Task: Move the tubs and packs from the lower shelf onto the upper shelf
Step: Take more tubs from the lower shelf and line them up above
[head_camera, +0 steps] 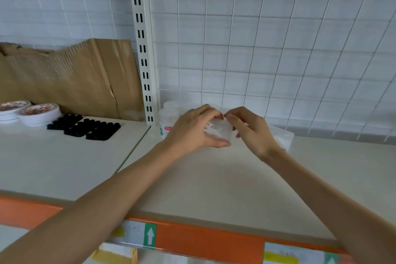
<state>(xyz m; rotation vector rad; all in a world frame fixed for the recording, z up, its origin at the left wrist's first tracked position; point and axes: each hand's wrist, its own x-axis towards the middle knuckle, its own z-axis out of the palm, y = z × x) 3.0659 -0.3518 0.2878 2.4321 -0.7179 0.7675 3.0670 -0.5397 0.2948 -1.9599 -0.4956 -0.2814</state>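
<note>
On the upper shelf (214, 178) my left hand (192, 130) grips a clear plastic pack (220, 129), thumb under it and fingers over its top. My right hand (250, 128) touches the pack's right end with curled fingertips. White tubs (169, 113) with a pink label stand behind my left hand against the wire grid back, partly hidden. A white pack (282, 137) lies behind my right wrist, mostly covered. The lower shelf is out of view.
A slotted white upright (142, 49) divides the bays. In the left bay lie black trays of small caps (85, 127), two round white tins (32, 112) and leaning cardboard (75, 77). An orange price rail (203, 240) runs along the shelf's front edge.
</note>
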